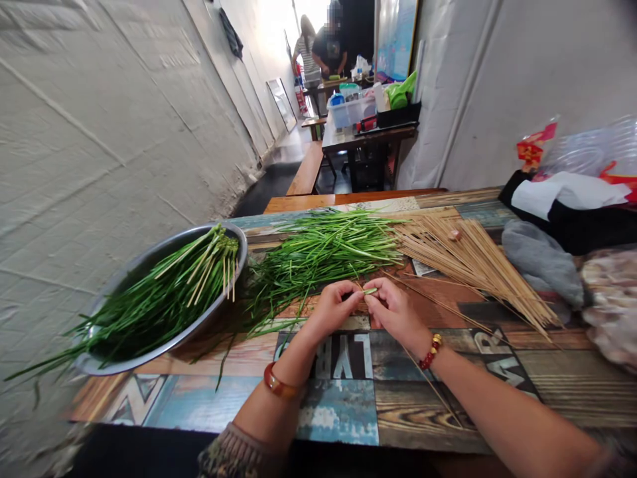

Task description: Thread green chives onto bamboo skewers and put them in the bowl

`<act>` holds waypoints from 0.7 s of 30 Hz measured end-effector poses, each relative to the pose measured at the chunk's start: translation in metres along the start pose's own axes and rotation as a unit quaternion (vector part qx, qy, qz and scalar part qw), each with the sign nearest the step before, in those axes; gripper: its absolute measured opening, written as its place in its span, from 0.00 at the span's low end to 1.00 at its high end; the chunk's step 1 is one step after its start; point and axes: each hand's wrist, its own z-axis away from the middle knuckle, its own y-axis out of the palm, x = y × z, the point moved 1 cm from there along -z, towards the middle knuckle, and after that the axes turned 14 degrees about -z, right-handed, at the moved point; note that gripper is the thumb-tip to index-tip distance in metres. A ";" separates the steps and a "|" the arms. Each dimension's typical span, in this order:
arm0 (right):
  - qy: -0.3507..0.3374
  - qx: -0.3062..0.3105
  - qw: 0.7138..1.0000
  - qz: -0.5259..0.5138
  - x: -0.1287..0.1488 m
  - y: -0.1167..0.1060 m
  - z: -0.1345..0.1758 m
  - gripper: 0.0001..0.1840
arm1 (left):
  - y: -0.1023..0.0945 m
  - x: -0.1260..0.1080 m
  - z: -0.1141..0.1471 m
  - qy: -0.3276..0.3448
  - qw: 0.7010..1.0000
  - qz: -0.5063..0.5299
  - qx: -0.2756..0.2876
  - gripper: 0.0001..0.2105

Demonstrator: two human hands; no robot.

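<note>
Elbows cut off by bottom edge, blurred bag cropped at right, distant tabletop items indistinct

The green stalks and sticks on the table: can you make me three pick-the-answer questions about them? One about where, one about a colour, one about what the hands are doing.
1. Where is the metal bowl of skewered green stalks?
A. left of the hands
B. right of the hands
C. on the floor

2. What colour is the bracelet on the left wrist?
A. blue
B. orange-red
C. white

3. What are the left hand and right hand doing?
A. resting flat
B. pinching a small green piece together
C. lifting the bowl

Answers: 1 A, the bowl sits at the table's left end. 2 B, the band looks orange-red. 3 B, both grips meet on the green piece.
</note>
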 end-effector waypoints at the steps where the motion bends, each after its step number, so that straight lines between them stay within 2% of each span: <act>1: 0.013 0.005 1.000 -0.022 0.000 0.000 -0.001 0.12 | 0.000 0.000 0.000 0.004 1.000 -0.015 -0.004 0.13; 7: 0.054 0.003 0.994 -0.097 -0.002 0.002 -0.004 0.12 | -0.004 0.007 0.001 0.038 0.995 -0.088 -0.013 0.12; 9: 0.052 -0.007 0.994 -0.100 -0.002 0.002 -0.006 0.11 | -0.010 0.009 0.000 0.040 0.990 -0.124 -0.046 0.10; 11: 0.048 -0.020 0.994 -0.099 -0.003 0.000 -0.008 0.10 | -0.018 0.008 -0.004 0.038 0.978 -0.178 -0.105 0.09; 13: 0.043 -0.027 0.994 -0.100 -0.003 0.000 -0.010 0.09 | -0.025 0.003 -0.012 0.051 0.957 -0.244 -0.150 0.10; 15: 0.039 -0.026 0.994 -0.103 -0.003 -0.001 -0.010 0.08 | -0.030 -0.005 -0.022 0.081 0.929 -0.319 -0.166 0.10; 19: 0.033 -0.022 0.994 -0.103 -0.004 0.000 -0.011 0.07 | -0.030 -0.017 -0.047 0.119 0.850 -0.487 -0.165 0.12; 21: 0.027 -0.023 0.994 -0.101 -0.005 0.000 -0.012 0.06 | -0.028 -0.019 -0.058 0.122 0.820 -0.539 -0.150 0.12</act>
